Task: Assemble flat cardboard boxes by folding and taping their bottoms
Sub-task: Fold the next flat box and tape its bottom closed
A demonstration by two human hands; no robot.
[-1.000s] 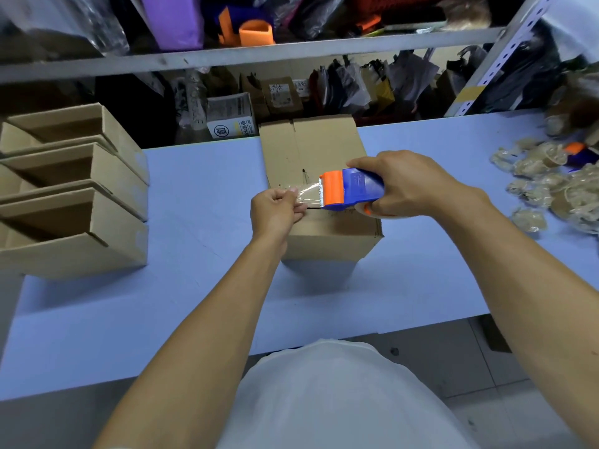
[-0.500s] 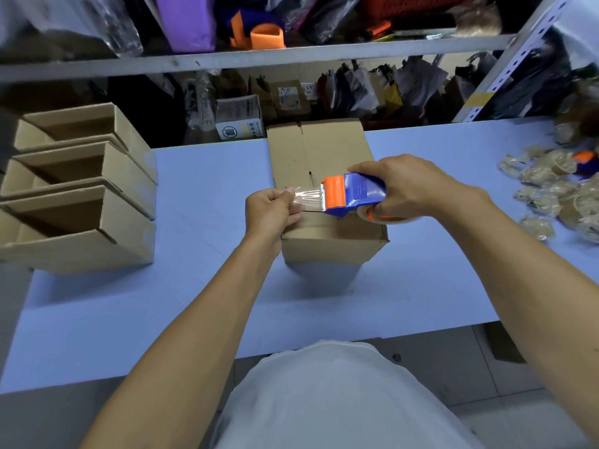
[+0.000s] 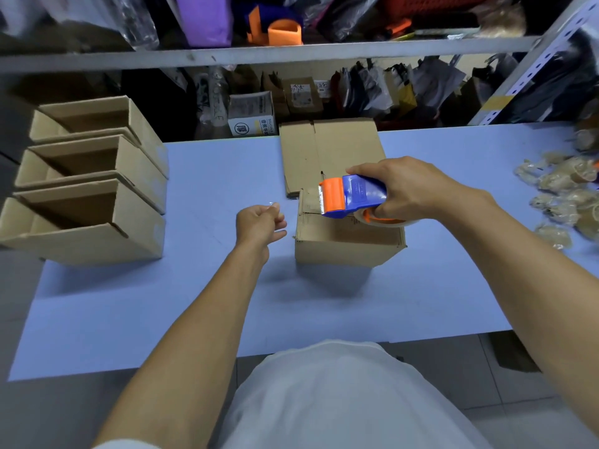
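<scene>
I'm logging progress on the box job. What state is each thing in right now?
Brown cardboard box under the dispenser: bottom flaps folded shut, taping begun.
Blue-and-orange tape dispenser: gripped, on the box.
Right hand: holds the dispenser.
Left hand: loosely curled, apparently empty.
Three brown boxes at left: assembled, open.
Flat cardboard behind: unfolded.

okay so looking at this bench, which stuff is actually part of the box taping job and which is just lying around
In the job: tape dispenser gripped by the right hand; box being taped; flat cardboard; finished boxes; left hand, holding nothing.

Lying about: plastic-wrapped pieces; shelf clutter.
</scene>
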